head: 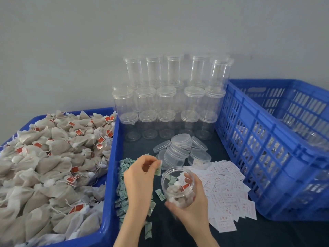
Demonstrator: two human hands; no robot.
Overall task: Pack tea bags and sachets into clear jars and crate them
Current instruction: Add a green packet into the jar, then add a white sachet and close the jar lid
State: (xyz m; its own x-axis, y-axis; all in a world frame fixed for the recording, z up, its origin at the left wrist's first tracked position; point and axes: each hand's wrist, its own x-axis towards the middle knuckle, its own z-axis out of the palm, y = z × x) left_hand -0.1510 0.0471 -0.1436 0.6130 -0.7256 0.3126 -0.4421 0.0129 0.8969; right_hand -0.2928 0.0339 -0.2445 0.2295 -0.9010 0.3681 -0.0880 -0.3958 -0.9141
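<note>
Tea bags of grey-beige mesh with red tags (53, 157) lay heaped in a shallow blue plastic tray (112, 157) along the table's left edge. Near the front edge, the right hand (192, 202) gripped an open clear plastic jar (178, 184), tilted, with a few tea bags and a small green sachet inside. Just beside its rim, the left hand (140, 177) pinched another small green sachet (158, 171) between thumb and fingertips. More green sachets (122, 191) were strewn on the dark table (267, 232) beneath the left hand, and white sachets with red print (226, 191) spread to the jar's right. Loose clear round lids (179, 148) were piled behind the jar. Lidded empty clear jars (169, 97) stood stacked at the back edge against the wall. A blue slatted plastic crate (267, 148) occupied the right edge.
</note>
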